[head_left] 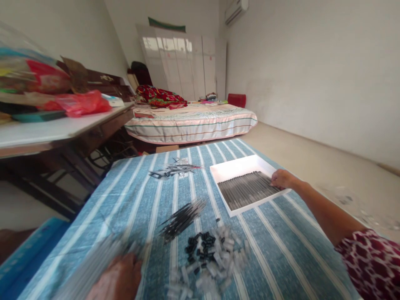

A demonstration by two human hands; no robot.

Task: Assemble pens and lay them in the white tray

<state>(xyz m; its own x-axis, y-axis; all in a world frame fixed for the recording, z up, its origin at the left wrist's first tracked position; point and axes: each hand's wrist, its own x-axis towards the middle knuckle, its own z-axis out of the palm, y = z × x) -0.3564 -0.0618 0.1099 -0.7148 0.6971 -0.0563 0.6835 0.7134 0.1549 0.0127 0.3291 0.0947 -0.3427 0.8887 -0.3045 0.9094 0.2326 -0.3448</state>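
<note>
My right hand [281,179] reaches into the right side of a white tray [239,166]. Its fingers are closed at the end of a row of grey pens [246,189], seemingly on the last pen. At the lower left, my left hand [120,277] lies on a heap of clear pen barrels [93,262]; motion blurs its fingers. Between the hands is a bundle of dark-tipped pen refills [183,218]. Closer to me lie many translucent caps [226,250] and small black plugs [200,246], loosely piled.
A blue striped cloth [140,187] covers the table. More thin refills [175,168] lie scattered towards its far edge. On the left stand a side table [71,129] with plastic bags [83,103] and a blue object [28,254]. A bed [193,121] is beyond.
</note>
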